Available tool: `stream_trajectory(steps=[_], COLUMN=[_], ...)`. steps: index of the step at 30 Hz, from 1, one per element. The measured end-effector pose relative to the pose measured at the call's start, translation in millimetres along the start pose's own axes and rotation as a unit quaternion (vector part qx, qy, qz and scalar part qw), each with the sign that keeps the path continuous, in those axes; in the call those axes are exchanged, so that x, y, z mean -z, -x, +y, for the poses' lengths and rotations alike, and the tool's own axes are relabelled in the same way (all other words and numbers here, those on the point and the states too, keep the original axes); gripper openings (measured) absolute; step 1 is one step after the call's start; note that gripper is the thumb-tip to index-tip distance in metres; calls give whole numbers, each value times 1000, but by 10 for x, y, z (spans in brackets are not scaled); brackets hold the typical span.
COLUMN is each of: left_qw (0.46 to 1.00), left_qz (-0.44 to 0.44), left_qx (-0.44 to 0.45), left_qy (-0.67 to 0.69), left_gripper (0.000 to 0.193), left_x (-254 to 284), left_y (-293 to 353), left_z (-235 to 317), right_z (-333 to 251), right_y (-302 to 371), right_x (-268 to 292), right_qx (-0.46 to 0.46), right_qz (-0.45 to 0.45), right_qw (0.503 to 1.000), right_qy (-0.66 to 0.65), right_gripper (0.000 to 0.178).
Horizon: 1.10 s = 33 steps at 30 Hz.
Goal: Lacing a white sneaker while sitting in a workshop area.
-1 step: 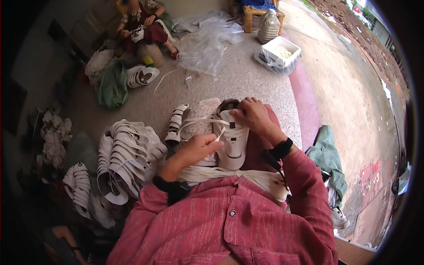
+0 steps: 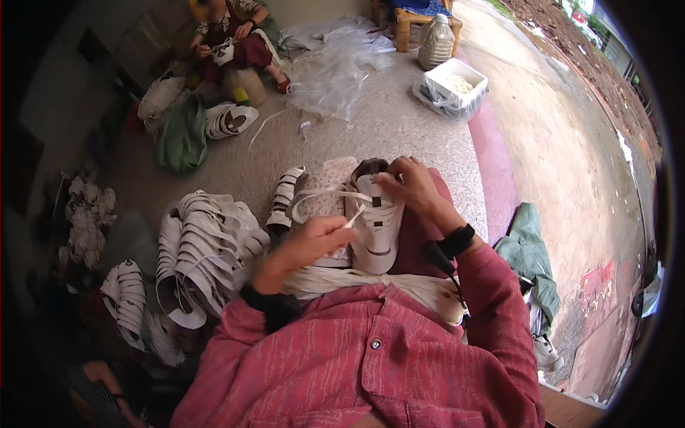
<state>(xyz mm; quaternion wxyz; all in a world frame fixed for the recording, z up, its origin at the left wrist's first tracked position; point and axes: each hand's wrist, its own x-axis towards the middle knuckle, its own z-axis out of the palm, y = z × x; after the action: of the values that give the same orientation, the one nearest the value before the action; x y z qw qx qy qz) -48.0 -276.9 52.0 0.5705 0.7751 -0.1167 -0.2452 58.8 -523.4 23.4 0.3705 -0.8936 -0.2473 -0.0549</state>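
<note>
Right hand (image 2: pixel 412 187) steadies white shoe upper (image 2: pixel 376 228) on lap; left hand (image 2: pixel 314 242) fingers pinch lace (image 2: pixel 354 217) taut for threading.

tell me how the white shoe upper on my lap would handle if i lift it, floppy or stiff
The white shoe upper probably flexes yet keeps its curved form, as it arches over the lap. It looks thin and soleless, so likely light. The lace trailing from it sags, so it would dangle.

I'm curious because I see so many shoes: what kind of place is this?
Probably an outdoor home workshop for shoes. The person laces a white shoe, shoe uppers lie stacked on the concrete floor, and another person works nearby.
</note>
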Motion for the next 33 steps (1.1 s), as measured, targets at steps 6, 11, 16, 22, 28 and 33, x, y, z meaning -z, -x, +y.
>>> stream_trajectory(steps=[6,11,16,22,28,33], left_qw=[895,829,702,697,870,922], left_qz=[177,240,501,86,306,261], left_qx=[-238,-349,-379,-572,-386,-270], left_qy=[333,366,336,425,25,-96], left_gripper=[40,33,24,16,21,20], left_x=[723,1046,783,938,542,-36], left_y=[1099,1739,1735,1911,778,-446], left_z=[306,468,941,1224,1023,198], right_z=[-81,-168,-23,50,40,48], right_y=[145,66,-15,-75,-50,-72], right_x=[3,118,-14,-97,-25,-72], right_qx=[-91,-47,-90,-102,-126,-130], right_qz=[-33,-103,-188,-201,-211,-216], right_qw=[941,940,900,883,855,840], right_qy=[-323,-322,-382,-413,-457,-480], right_gripper=[32,29,24,25,30,30])
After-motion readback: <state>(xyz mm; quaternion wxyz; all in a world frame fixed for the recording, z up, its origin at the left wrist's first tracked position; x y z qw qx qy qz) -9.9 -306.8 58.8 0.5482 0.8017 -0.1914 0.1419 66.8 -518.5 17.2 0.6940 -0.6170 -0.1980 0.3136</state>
